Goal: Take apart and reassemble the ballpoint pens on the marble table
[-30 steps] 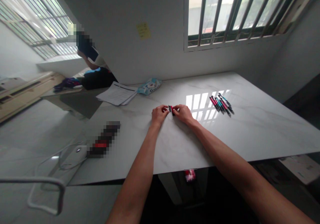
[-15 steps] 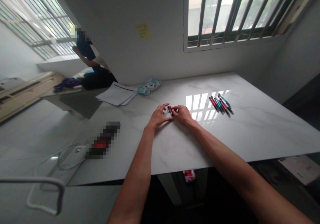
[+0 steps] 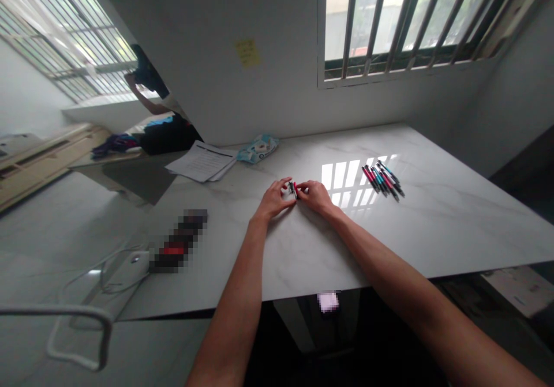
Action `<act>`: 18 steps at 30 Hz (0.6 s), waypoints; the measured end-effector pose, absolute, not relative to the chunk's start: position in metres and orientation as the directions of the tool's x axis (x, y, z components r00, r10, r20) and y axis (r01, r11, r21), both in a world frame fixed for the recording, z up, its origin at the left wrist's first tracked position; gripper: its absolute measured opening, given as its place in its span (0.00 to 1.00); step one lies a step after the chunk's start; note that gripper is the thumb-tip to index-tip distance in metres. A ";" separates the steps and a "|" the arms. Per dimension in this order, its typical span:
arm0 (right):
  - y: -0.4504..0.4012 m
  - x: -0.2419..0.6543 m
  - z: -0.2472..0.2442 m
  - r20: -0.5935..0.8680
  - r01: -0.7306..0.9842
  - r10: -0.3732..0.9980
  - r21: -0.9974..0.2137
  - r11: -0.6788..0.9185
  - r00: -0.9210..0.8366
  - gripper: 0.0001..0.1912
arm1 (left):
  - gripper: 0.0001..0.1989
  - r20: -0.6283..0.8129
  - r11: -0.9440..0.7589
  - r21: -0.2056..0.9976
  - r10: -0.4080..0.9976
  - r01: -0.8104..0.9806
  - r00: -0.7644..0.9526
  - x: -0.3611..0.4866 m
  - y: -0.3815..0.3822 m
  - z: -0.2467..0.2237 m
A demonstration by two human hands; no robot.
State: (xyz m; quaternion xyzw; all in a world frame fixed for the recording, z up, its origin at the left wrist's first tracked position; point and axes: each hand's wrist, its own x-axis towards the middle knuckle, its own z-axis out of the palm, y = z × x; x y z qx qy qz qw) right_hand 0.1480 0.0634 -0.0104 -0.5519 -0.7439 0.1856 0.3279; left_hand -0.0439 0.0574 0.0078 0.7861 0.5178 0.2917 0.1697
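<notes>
Table (image 3: pixel 450 220): pale, marbled top, with a patch of window light reflected near the pens.
Small red thing (image 3: pixel 296 190): on the middle of the table, between the two hands, with black beside it; too small to make out exactly.
Left hand (image 3: pixel 272 200): thumb and forefinger spread apart in a curve at the left of the red thing, thumb tip by its near end; whether they grip it, I cannot tell.
Right hand (image 3: pixel 315 195): fingers drawn narrow, tips holding the red thing from its right side.
Pens (image 3: pixel 382 180): red, teal and dark ones, lying in a loose slanting heap to the right of the right hand, well apart from it.
Papers (image 3: pixel 203 162): overlapping printed sheets near the table's far edge, on the left.
Packet (image 3: pixel 258 149): blue and white, just beside the papers, near the wall.
Note (image 3: pixel 247 52): yellow, on the wall, left of the barred window (image 3: pixel 385 18).
Person (image 3: pixel 149 78): dark top, one arm bent, beyond the wall on the left.
</notes>
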 end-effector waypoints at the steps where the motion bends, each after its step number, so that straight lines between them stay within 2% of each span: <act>1: 0.063 0.148 -0.010 0.283 0.702 0.943 -0.634 0.323 -0.178 0.14 | 0.38 0.282 -0.404 0.571 0.914 0.714 0.292 -0.044 0.057 0.008; 12: 0.060 0.144 -0.006 0.300 0.671 0.933 -0.652 0.353 -0.199 0.14 | 0.37 0.278 -0.399 0.598 0.917 0.695 0.288 -0.045 0.057 0.012; 18: 0.079 0.184 0.000 0.424 0.570 0.893 -0.701 0.428 -0.149 0.15 | 0.35 0.333 -0.393 0.576 0.914 0.717 0.233 -0.043 0.057 0.016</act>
